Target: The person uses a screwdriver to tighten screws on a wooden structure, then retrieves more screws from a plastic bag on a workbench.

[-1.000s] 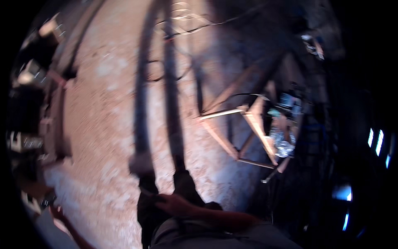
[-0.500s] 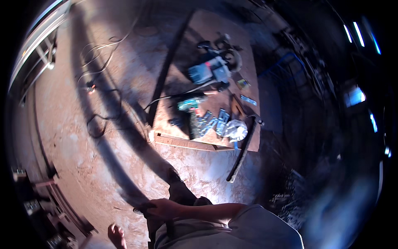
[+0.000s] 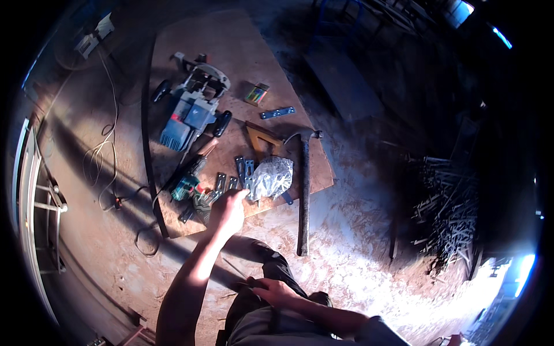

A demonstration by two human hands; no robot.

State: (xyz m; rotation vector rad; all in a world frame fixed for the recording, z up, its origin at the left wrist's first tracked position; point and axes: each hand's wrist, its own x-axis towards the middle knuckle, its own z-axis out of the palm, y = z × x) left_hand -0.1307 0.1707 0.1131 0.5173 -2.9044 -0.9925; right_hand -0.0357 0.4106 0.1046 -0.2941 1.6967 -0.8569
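Note:
My left hand [image 3: 227, 210] reaches over the near edge of a wooden board [image 3: 219, 34], its fingers curled beside a clear plastic bag [image 3: 272, 177]. Several metal hinges [image 3: 249, 171] lie just past the fingertips; what the fingers hold, if anything, is hidden. Down by my lap, my right hand [image 3: 277, 292] is closed, and a thin rod-like thing sticks out from it toward the board. Left of my left hand lies a green drill [image 3: 186, 187]. A hammer [image 3: 305, 190] with a long dark handle hangs over the board's near edge.
A blue-grey router [image 3: 190, 118] sits farther back on the board. Near it are a small coloured pack [image 3: 257, 93], a metal plate [image 3: 277, 113] and a wooden triangle [image 3: 262, 140]. Cables [image 3: 109, 138] trail on the left floor; a pile of thin scraps [image 3: 447, 207] lies right.
My left hand has moved up and forward from the lower left to the board's near edge. The view has turned, so the board now appears farther left. My right hand stays near my lap.

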